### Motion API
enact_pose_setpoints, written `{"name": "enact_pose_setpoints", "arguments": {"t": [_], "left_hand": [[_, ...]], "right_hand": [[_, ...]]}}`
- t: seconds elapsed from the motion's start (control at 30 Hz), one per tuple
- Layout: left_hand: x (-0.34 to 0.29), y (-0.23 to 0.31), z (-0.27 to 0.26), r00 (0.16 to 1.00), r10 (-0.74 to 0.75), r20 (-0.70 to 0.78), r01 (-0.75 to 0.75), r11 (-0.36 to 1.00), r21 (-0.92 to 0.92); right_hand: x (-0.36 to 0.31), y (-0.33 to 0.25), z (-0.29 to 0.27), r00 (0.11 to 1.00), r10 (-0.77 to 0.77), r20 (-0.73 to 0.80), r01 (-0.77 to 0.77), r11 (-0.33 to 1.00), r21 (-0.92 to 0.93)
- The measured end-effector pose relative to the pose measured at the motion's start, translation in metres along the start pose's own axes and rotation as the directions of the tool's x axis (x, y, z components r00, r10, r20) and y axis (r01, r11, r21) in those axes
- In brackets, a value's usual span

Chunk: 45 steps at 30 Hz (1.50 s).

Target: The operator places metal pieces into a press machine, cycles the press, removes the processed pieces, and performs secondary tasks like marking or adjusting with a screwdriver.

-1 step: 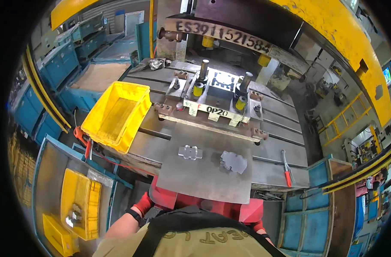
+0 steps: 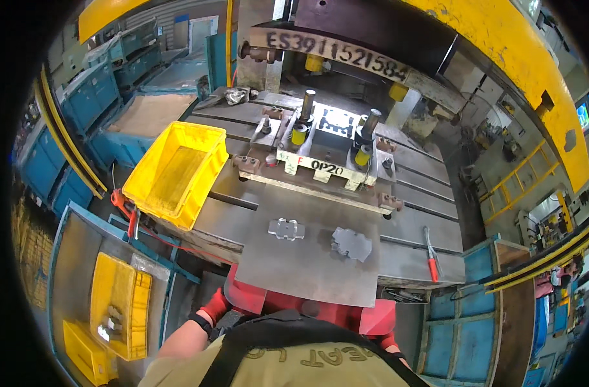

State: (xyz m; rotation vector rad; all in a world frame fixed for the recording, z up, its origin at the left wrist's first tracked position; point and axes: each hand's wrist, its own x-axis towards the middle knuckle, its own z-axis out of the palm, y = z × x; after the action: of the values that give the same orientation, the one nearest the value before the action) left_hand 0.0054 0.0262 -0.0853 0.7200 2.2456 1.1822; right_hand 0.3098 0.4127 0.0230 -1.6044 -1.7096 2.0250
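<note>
My left hand, in a red glove, reaches under the left end of a red metal control box; its fingers are hidden. At the box's other end, only a little of my red-gloved right hand shows, with its fingers out of sight. Beyond the box, a formed sheet-metal part and a flat grey metal blank lie apart on a steel plate. Farther back stands the lower die with two guide posts, and a shiny metal piece rests on it.
An empty-looking yellow bin sits at the press bed's left. Red-handled pliers lie on the right. The upper die hangs raised. At lower left, a blue cart carries yellow bins. Yellow-black bars flank the press.
</note>
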Motion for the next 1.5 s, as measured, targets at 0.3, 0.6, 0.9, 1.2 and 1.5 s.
{"name": "enact_pose_setpoints", "arguments": {"t": [0.3,0.6,0.9,1.2,1.5], "left_hand": [[0.010,-0.008,0.009,0.971,-0.221,0.090,0.237,0.937,-0.257],[-0.003,0.064,-0.006,0.993,-0.115,-0.016,0.089,0.844,-0.529],[0.032,0.143,-0.121,0.956,-0.282,0.076,0.263,0.945,0.197],[0.196,0.313,-0.151,0.915,0.402,-0.041,-0.404,0.914,-0.046],[0.327,0.398,-0.109,0.912,0.340,-0.230,-0.262,0.914,0.309]], "right_hand": [[0.020,-0.020,0.015,0.998,-0.040,0.057,0.042,0.999,-0.026],[0.012,-0.020,0.007,0.994,-0.006,0.109,0.016,0.996,-0.083],[-0.025,-0.091,-0.027,0.793,-0.198,-0.577,-0.075,0.907,-0.415],[0.005,-0.173,0.086,0.412,-0.893,0.183,0.651,0.148,-0.744],[-0.002,-0.158,0.109,0.486,-0.820,0.302,0.583,0.047,-0.811]]}}
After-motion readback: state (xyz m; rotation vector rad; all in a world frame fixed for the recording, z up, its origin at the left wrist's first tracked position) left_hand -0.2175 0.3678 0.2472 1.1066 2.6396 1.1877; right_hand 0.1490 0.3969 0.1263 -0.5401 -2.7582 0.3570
